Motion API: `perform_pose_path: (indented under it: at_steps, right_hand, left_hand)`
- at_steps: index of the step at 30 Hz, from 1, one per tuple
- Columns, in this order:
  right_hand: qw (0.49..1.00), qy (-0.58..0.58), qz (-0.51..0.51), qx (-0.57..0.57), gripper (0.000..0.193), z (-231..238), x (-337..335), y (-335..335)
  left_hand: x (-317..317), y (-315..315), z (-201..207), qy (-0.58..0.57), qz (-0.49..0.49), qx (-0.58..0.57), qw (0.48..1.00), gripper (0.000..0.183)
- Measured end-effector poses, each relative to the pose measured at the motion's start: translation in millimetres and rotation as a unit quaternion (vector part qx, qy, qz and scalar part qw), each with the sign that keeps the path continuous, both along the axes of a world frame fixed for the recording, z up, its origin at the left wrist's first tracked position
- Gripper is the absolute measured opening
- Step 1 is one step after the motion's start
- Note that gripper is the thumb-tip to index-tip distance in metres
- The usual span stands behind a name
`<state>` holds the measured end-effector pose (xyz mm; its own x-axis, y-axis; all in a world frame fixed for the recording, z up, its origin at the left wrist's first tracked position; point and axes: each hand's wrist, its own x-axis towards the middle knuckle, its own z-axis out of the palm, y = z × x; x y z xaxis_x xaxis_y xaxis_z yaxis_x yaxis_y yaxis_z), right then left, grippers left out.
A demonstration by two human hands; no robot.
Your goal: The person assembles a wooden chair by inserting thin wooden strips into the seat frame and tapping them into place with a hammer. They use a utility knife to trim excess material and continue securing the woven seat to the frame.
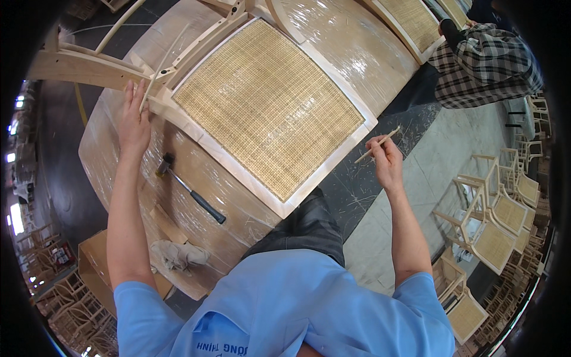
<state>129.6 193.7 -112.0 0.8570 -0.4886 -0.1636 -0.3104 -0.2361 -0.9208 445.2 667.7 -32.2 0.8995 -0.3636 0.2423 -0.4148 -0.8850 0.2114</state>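
Note:
A chair frame with a woven cane seat panel (267,107) lies before me on a wrapped table. My left hand (134,126) is at the pale wooden rail (83,70) beside the panel's left corner, fingers extended upward. A long thin pale strip (169,52) runs up from between its thumb and forefinger, slanting over the frame. Off the panel's right corner, my right hand (388,163) pinches a short, thin wooden stick (385,140) with a frayed upper end, held in the air. A hammer (196,195) with a dark grip lies left of the panel.
A crumpled whitish cloth (179,254) and a wood offcut (166,222) lie on the plastic-wrapped table (250,229). Shavings litter the dark mat (357,190). At upper right, a person in a checked shirt (485,65) is beside another cane panel (410,24). Chairs (496,229) stand at right.

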Motion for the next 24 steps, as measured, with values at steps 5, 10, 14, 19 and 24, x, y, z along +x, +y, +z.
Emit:
perform_pose_path:
  at_steps: [5, 10, 14, 19, 24]
  right_hand:
    - [0.966, 0.016, 0.054, -0.254, 0.012, -20, 13, 14]
    - [0.962, 0.085, 0.056, -0.254, 0.013, -27, 19, 26]
    - [0.948, 0.091, 0.078, -0.296, 0.013, -32, 24, 30]
    - [0.941, 0.110, 0.094, -0.307, 0.014, -32, 31, 34]
    - [0.931, 0.126, 0.110, -0.326, 0.014, -34, 36, 34]
  left_hand:
    - [3, 3, 0, -0.008, -0.003, 0.001, 1.000, 0.049]
    - [-1, -2, 3, 0.029, 0.002, 0.001, 1.000, 0.049]
    - [4, 5, 3, 0.019, -0.002, 0.017, 1.000, 0.049]
    - [2, 5, 0, 0.014, -0.002, -0.004, 1.000, 0.051]
    - [1, 2, 2, 0.020, -0.004, -0.015, 1.000, 0.051]
